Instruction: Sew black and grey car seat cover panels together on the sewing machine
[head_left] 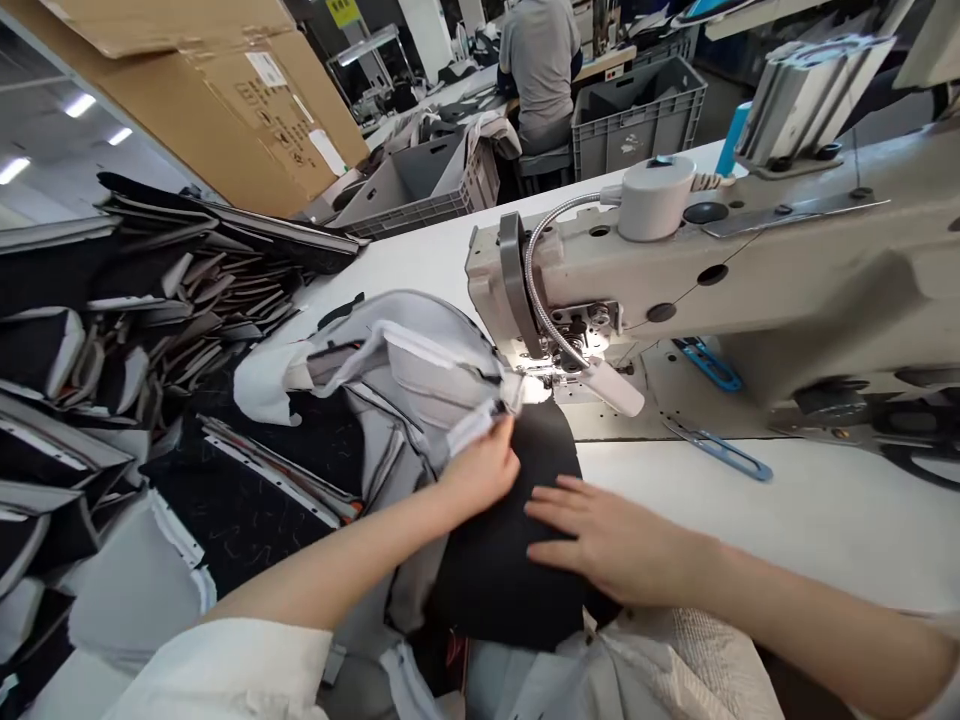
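Note:
A sewing machine (675, 270) stands on the white table, its lamp lighting the needle area. My left hand (484, 462) is closed on the edge of a grey fabric piece (427, 370) with white edging, just left of the needle area. Below the machine's head lies a black fabric panel (517, 540), draped over the table's front edge toward my lap. My right hand (592, 530) rests flat on this panel, fingers spread. How the grey piece and the black panel meet at the needle is too small to tell.
Two blue thread snips (724, 455) (709, 362) lie by the machine base. Stacked fabric pieces (217, 290) fill the left side. Behind are a cardboard box (262, 110), grey plastic crates (637, 115) and a seated person (538, 70).

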